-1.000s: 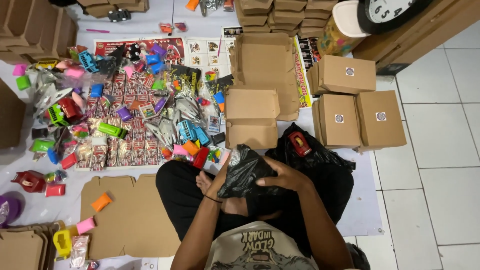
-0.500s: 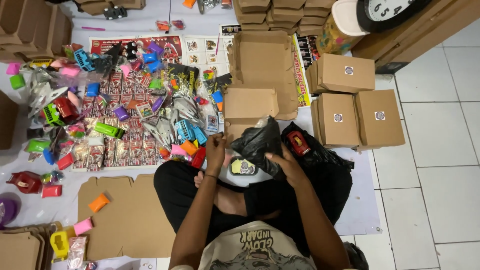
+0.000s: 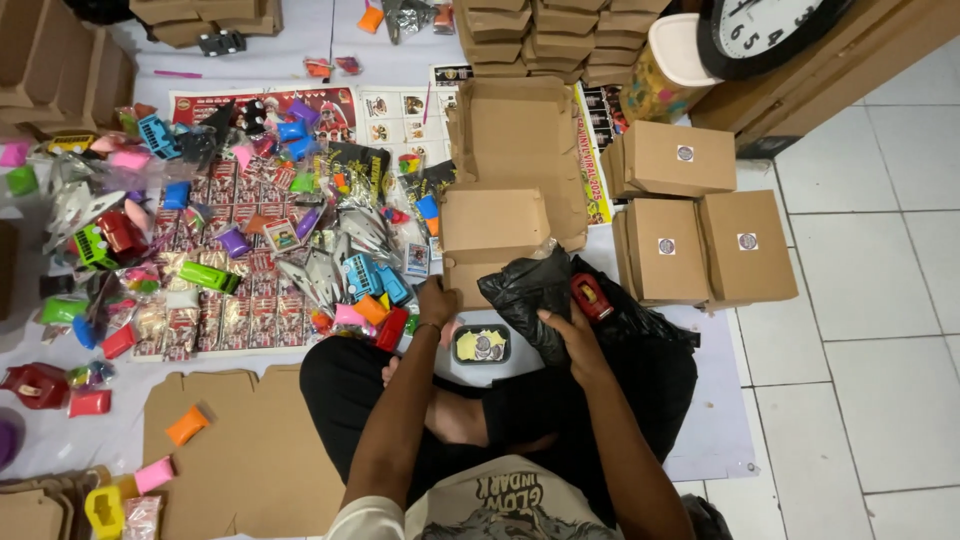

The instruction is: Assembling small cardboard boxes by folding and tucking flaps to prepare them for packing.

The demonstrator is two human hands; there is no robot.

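Gripping a crumpled black plastic bag (image 3: 530, 295) at its lower edge, right hand (image 3: 572, 335) has fingers closed on the film; bag sits on the floor mat just before the crossed legs, touching the open brown cardboard box (image 3: 490, 240). Left hand (image 3: 437, 303) rests fingers curled on that box's near corner. Bag looks light, limp, slippery; best pinched by bunched folds. Small dark tray (image 3: 481, 345) lies between the hands.

Bright, even indoor light — soft shadows, sharp focus (edges slightly bowed)
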